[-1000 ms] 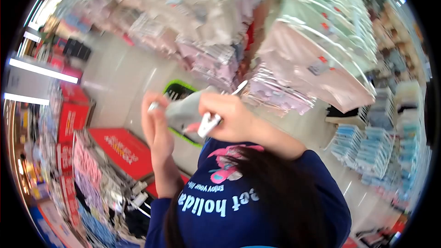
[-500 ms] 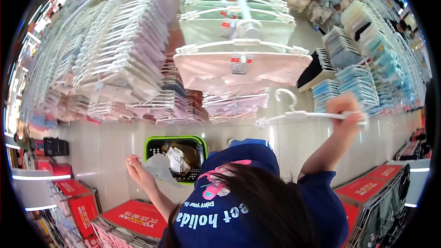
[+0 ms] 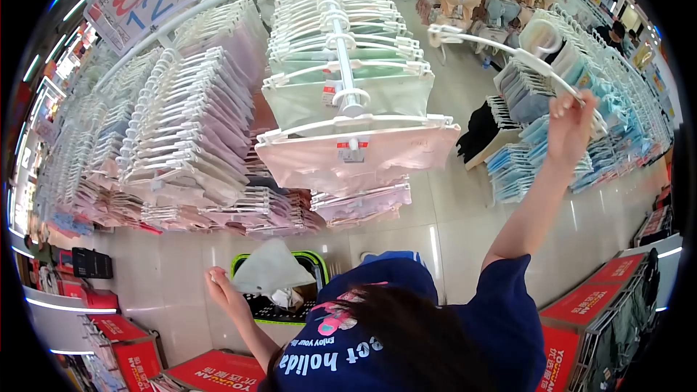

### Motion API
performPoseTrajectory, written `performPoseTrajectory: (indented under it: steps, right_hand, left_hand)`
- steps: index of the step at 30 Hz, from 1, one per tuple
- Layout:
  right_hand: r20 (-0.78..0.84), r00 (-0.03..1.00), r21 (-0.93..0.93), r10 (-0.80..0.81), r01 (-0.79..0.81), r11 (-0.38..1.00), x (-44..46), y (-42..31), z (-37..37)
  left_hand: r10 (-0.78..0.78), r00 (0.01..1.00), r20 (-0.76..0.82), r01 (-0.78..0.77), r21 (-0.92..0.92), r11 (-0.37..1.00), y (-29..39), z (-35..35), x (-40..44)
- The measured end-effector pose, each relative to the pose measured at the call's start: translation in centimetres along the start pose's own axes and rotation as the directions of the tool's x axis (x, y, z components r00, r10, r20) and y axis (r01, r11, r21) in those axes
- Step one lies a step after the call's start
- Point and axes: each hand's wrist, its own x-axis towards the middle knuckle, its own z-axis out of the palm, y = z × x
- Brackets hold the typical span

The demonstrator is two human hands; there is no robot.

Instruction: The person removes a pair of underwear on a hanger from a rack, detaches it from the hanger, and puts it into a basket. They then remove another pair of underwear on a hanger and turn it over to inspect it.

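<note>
My right hand [image 3: 572, 127], raised at the right, is closed on one end of a white hanger [image 3: 534, 62] with nothing hung on it. The hanger slants up and to the left. At the lower left, my left hand [image 3: 223, 289] has its fingers loosely extended, apart from a light grey garment [image 3: 272, 267]. This garment hangs in the air over a black basket with a green rim [image 3: 320, 264]. White and brown items [image 3: 286, 298] lie inside the basket, partly hidden by the garment.
Ahead, a rail [image 3: 340, 43] holds pale green garments, with a pink one [image 3: 356, 160] at the front. More racks [image 3: 196, 131] stand at the left, and blue garments [image 3: 523, 167] hang at the right. Red display boxes [image 3: 592, 294] are behind on both sides. A price sign [image 3: 141, 1] hangs upper left.
My hands have moved apart. My right hand has carried the bare hanger up and to the right. The grey garment has left my left hand and is now over the basket. The view has turned toward the rail.
</note>
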Motion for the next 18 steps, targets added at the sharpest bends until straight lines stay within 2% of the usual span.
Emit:
performPoseTrajectory:
  steps: [4,7,13,18]
  right_hand:
    - [0.129,0.989,0.012,0.078,-0.080,0.997,3.3,5.2,-0.7]
    - [0.186,0.971,0.091,0.148,-0.167,0.982,5.1,8.8,-0.6]
    - [0.287,0.932,0.100,0.221,-0.259,0.961,7.3,13.4,0.8]
    - [0.406,0.853,0.091,0.329,-0.395,0.914,7.9,16.4,2.3]
  left_hand:
    - [-0.023,0.998,-0.053,0.024,0.007,1.000,-0.7,-0.7,-0.7]
    - [-0.067,0.993,-0.093,0.068,0.002,0.998,-0.1,-1.0,-1.6]
    - [-0.076,0.977,-0.197,0.087,0.045,0.995,0.2,-1.4,-3.5]
    - [-0.094,0.959,-0.265,0.113,0.055,0.992,0.7,-1.5,-5.2]
